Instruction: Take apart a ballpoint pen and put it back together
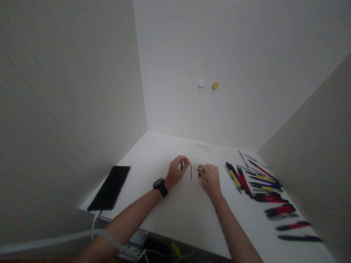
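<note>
Near the middle of the white table, my left hand (177, 171) is closed, thumb and fingertips together. A small black piece (181, 166) shows inside the curl of its fingers, and a black watch is on that wrist. Opposite it, my right hand (211, 179) is also closed, with its fingertips pinched. Another small dark piece (199, 175) shows under those fingers; its kind is too small to tell. Between the two hands is a thin dark stick (191, 171) like a pen refill, pointing away from me and apart from both hands.
Several pens (267, 182) in red, black, yellow and blue lie along the table's right side. A black phone or tablet (109, 188) with a white cable (94, 224) lies at the left edge. Walls enclose three sides; two small hooks (215, 86) are on the back one.
</note>
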The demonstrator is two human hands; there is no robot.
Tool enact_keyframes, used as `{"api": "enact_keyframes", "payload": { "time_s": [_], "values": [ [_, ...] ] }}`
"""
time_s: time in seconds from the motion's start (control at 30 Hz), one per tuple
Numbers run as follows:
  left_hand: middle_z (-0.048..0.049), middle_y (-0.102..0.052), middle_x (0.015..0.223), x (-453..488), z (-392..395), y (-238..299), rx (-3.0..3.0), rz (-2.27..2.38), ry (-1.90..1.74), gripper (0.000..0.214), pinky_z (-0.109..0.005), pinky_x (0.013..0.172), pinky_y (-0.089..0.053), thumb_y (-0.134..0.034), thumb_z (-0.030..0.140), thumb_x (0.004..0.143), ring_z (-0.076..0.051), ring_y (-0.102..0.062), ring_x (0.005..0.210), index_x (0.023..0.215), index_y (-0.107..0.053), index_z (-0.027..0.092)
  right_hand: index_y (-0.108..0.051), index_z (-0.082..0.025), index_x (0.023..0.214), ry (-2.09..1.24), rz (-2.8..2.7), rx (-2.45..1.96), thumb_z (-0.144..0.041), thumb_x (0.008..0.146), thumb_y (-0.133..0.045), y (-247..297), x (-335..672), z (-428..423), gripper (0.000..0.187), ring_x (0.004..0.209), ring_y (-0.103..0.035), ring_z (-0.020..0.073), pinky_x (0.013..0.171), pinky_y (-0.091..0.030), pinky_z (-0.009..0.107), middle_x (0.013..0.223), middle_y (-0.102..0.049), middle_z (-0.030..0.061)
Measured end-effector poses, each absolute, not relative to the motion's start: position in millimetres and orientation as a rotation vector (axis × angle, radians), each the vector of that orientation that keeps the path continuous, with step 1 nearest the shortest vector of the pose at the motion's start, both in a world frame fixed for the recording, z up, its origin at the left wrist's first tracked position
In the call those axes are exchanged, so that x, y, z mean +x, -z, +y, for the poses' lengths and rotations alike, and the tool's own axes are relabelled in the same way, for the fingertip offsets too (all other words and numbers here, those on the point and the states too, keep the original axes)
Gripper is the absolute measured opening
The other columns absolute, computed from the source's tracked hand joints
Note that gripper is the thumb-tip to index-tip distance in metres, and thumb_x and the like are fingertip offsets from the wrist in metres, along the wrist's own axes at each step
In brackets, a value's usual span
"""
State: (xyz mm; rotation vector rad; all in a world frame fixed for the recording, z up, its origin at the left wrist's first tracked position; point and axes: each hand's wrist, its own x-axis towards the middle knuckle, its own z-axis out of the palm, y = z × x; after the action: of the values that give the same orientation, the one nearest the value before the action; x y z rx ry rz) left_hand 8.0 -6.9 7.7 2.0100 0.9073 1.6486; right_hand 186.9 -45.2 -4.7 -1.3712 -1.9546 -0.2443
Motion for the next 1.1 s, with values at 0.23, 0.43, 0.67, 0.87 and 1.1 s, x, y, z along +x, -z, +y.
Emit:
{"api": "enact_keyframes", "payload": {
  "time_s": [0.23, 0.43, 0.67, 0.87, 1.1],
  "values": [
    [-0.0028, -0.066, 0.078, 8, -2, 2, 2.084, 0.929, -1.566, 0.015, -0.028, 0.069, -0.048, -0.057, 0.032, 0.087, -0.014, -0.058, 0.074, 0.083, -0.062, 0.019, -0.06, -0.02, 0.094, 0.248, -1.951, -1.348, -0.027, 0.092, -0.043, 5, 187, -45, 0.019, 0.078, -0.05, 0.0172, 0.074, -0.032, 0.032, 0.078, -0.06, 0.0035],
    [-0.0034, -0.068, 0.082, 7, 0, 0, 2.142, 0.893, -1.544, 0.014, -0.03, 0.071, -0.049, -0.058, 0.031, 0.087, -0.015, -0.06, 0.079, 0.081, -0.064, 0.02, -0.06, -0.02, 0.094, 0.19, -1.961, -1.318, -0.028, 0.092, -0.043, 5, 186, -46, 0.019, 0.078, -0.05, 0.0174, 0.074, -0.033, 0.031, 0.078, -0.06, 0.0038],
    [-0.0018, -0.07, 0.085, 7, -1, -3, 2.269, 0.757, -1.507, 0.014, -0.033, 0.08, -0.049, -0.056, 0.03, 0.088, -0.016, -0.062, 0.083, 0.083, -0.067, 0.023, -0.06, -0.02, 0.093, 0.11, -1.954, -1.299, -0.031, 0.093, -0.042, 6, 186, -45, 0.021, 0.076, -0.05, 0.0181, 0.073, -0.034, 0.033, 0.077, -0.06, 0.0043],
    [-0.0044, -0.069, 0.102, 6, -7, -7, 2.352, 0.868, -1.453, 0.033, -0.032, 0.08, -0.049, -0.048, 0.029, 0.093, -0.016, -0.061, 0.087, 0.126, -0.052, 0.024, -0.058, -0.019, 0.093, 0.061, -1.835, -1.302, -0.03, 0.092, -0.042, 8, 187, -45, 0.019, 0.075, -0.049, 0.0177, 0.073, -0.036, 0.032, 0.078, -0.06, 0.0045],
    [-0.0052, -0.068, 0.089, 11, -16, -12, 2.889, 1.07, -0.856, 0.025, -0.036, 0.077, -0.043, -0.05, 0.038, 0.09, -0.021, -0.058, 0.087, 0.102, -0.065, 0.022, -0.055, -0.018, 0.09, 0.002, -1.512, -1.449, -0.036, 0.091, -0.041, 14, 196, -40, 0.023, 0.073, -0.049, 0.0167, 0.069, -0.038, 0.03, 0.079, -0.058, 0.0039]
  ]
}}
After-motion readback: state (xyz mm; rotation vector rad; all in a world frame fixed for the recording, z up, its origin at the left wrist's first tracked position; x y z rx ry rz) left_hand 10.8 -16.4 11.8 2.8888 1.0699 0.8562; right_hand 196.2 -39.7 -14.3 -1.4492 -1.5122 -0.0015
